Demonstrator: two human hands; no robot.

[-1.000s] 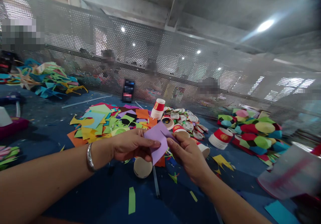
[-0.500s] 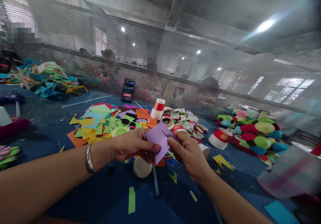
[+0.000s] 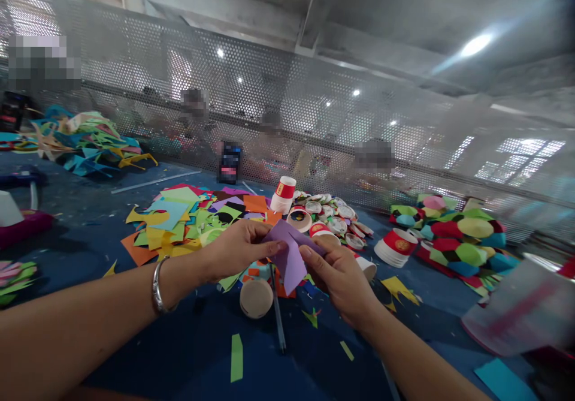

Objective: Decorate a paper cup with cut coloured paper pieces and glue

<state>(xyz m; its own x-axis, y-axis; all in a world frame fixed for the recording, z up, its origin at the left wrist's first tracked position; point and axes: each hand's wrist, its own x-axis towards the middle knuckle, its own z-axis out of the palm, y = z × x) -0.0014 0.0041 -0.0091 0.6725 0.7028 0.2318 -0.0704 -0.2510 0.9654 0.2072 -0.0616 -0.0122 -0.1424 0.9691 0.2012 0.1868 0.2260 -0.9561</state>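
Left hand [image 3: 238,248] and right hand [image 3: 336,275] were close together at centre, each pinched on the same purple paper [image 3: 290,263], thumbs uppermost. The left gripped its left side, the right its right side. The sheet was bent, one pointed corner hanging between the hands, and was held above the blue table [image 3: 179,353]. A silver bangle [image 3: 157,287] circled the left wrist.

Below the paper I noted a round tan piece [image 3: 256,298], just beside a thin clear strip [image 3: 279,320]. A light green slip [image 3: 236,358] lay nearer the worker.

Beyond the left hand: a heap of coloured paper scraps [image 3: 179,212]. Straight beyond the paper, a red-and-white cup stack [image 3: 284,195] stood narrow end up. Farther right were a second cup stack [image 3: 396,248], a multicoloured pile [image 3: 467,233] and a translucent tub [image 3: 516,308]. At the back, a phone [image 3: 229,162] stood upright before a perforated screen [image 3: 269,83].
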